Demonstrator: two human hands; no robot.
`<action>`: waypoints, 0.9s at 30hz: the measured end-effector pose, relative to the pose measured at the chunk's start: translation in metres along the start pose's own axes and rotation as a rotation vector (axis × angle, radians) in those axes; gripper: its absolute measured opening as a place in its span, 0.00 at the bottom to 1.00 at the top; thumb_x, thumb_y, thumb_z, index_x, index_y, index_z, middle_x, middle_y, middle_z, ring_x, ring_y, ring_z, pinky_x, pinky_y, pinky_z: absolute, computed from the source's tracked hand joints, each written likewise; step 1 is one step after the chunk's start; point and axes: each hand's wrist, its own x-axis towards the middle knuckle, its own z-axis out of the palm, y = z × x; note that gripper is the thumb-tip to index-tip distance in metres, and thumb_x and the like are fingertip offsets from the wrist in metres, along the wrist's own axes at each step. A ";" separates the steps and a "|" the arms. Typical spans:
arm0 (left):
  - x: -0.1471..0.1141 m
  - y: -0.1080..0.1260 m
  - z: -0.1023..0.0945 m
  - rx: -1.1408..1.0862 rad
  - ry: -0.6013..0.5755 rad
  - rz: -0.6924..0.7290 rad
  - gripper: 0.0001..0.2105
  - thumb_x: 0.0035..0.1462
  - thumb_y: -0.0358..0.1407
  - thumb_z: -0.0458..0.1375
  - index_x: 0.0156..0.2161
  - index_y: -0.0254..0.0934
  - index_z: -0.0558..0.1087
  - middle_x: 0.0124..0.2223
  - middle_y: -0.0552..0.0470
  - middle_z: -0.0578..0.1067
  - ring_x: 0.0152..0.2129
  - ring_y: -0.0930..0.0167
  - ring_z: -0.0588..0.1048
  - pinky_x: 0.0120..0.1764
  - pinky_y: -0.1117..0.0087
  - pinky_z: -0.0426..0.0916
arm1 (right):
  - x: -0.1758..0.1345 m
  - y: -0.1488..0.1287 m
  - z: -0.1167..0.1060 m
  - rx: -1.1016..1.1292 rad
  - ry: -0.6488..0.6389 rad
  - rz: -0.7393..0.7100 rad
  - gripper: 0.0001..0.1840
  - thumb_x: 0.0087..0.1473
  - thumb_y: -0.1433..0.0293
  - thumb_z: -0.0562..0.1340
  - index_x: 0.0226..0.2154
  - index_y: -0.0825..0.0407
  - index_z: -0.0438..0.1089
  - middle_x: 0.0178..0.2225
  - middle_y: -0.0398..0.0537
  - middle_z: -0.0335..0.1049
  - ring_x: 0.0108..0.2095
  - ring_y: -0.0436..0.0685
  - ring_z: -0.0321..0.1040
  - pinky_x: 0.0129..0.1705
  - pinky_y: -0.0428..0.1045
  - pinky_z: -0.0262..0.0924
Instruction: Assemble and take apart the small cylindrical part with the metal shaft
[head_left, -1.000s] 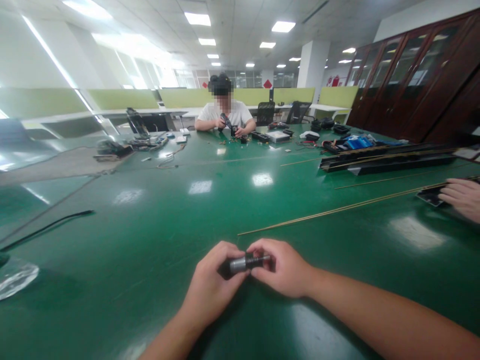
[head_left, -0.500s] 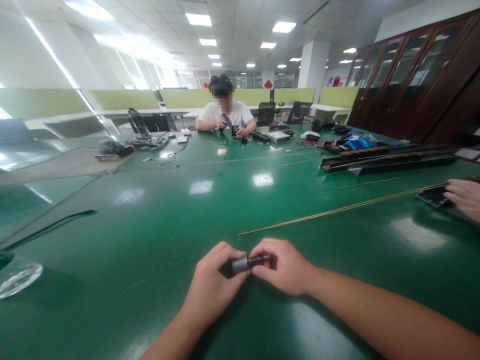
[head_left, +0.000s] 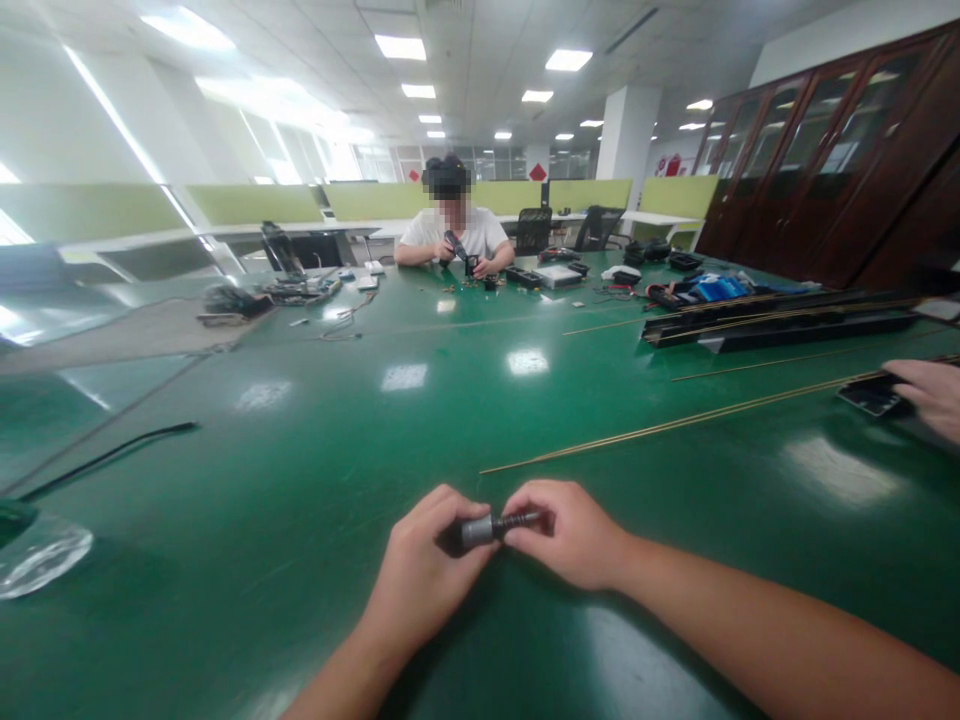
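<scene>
Between my two hands, just above the green table, is a small grey cylinder with a dark ribbed shaft (head_left: 478, 530); I cannot make out its exact kind. My left hand (head_left: 427, 555) is closed round the grey cylinder end, thumb and fingers hiding its rear part. From the other side, my right hand (head_left: 574, 535) pinches the thin shaft end, with its tip partly hidden by the fingers. The piece lies nearly level, pointing right.
Thin brass-coloured rods (head_left: 600, 440) lie beyond my hands. At right, another person's hand (head_left: 930, 395) touches a black channel (head_left: 874, 395). Across the green table (head_left: 337, 430), a person in a white shirt (head_left: 484, 232) holds a power tool. A black cable (head_left: 112, 458) lies left.
My hands keep their hold with hardly any movement; slightly more of the ribbed shaft shows. The other person's hand at right has shifted a little. The view has tipped slightly.
</scene>
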 end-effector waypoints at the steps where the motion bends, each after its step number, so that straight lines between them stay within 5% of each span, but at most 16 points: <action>1: 0.000 0.000 0.000 0.001 0.002 -0.002 0.03 0.53 0.33 0.63 0.35 0.38 0.75 0.34 0.51 0.75 0.31 0.68 0.74 0.33 0.70 0.66 | 0.000 0.000 0.000 0.006 -0.001 0.004 0.07 0.52 0.71 0.67 0.36 0.51 0.75 0.32 0.43 0.74 0.29 0.51 0.66 0.30 0.45 0.58; 27: 0.000 -0.008 -0.005 0.005 0.029 -0.054 0.05 0.51 0.33 0.66 0.34 0.39 0.75 0.34 0.55 0.74 0.32 0.70 0.74 0.35 0.70 0.65 | 0.001 0.001 0.001 0.064 0.021 0.083 0.05 0.53 0.71 0.65 0.35 0.52 0.75 0.24 0.39 0.67 0.24 0.48 0.60 0.27 0.44 0.54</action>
